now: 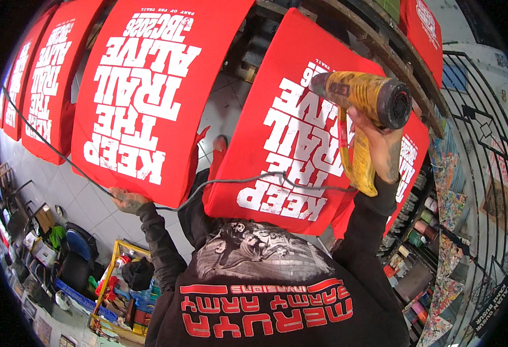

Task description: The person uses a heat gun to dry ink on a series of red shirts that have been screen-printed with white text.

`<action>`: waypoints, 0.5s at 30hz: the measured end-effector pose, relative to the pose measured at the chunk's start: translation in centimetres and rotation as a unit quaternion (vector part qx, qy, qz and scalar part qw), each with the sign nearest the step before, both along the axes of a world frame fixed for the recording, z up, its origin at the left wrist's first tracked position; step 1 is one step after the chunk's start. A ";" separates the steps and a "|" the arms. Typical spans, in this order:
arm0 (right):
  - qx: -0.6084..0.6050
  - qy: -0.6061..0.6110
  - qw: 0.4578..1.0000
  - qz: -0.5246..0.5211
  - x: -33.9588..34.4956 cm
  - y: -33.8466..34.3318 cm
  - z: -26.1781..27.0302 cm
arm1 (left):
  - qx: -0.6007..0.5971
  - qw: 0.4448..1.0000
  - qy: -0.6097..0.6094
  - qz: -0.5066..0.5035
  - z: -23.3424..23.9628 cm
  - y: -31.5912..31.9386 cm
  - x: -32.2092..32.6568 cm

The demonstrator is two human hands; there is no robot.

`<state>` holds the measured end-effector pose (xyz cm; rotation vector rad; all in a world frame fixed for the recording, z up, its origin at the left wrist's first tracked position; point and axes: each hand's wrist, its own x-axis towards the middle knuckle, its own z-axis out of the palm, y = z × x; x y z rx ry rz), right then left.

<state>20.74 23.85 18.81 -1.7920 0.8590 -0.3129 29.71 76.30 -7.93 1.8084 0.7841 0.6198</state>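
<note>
My right hand (pixel 377 145) grips the handle of a worn yellow and black heat gun (pixel 358 91). Its nozzle points left over a red T-shirt (pixel 254 152) with large white printed lettering, stretched over a board. From the gun's handle a dark power cord (pixel 219 181) runs left across this shirt. At the left, my left hand (pixel 128 200) has the cord in its fingers, by the near edge of a second red printed shirt (pixel 149 95). My dark printed sweatshirt (pixel 262 282) fills the bottom middle.
More red printed shirts (pixel 52 82) lie in a row at the left, another (pixel 408 156) at the right. A metal rail (pixel 397 56) runs behind. A yellow-framed rack (pixel 115 260) and a chair (pixel 78 251) stand lower left. Ink containers (pixel 423 230) and a black metal grille (pixel 483 130) are right.
</note>
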 end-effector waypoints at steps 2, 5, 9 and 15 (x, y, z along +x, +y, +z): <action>-0.031 -0.063 0.998 -0.002 0.8 -0.7 -1.0 | 0.006 1.000 0.004 -0.004 -1.4 1.5 -0.2; 0.101 0.026 0.995 0.011 1.8 -0.6 1.5 | 0.008 1.000 -0.004 -0.005 -0.8 1.2 -0.3; 0.021 -0.061 0.998 0.002 2.4 -0.1 -0.1 | 0.022 1.000 -0.008 -0.004 -0.4 0.7 0.0; 0.071 0.021 0.997 0.034 2.3 -0.5 0.7 | 0.037 0.999 -0.008 0.003 1.5 -0.8 0.0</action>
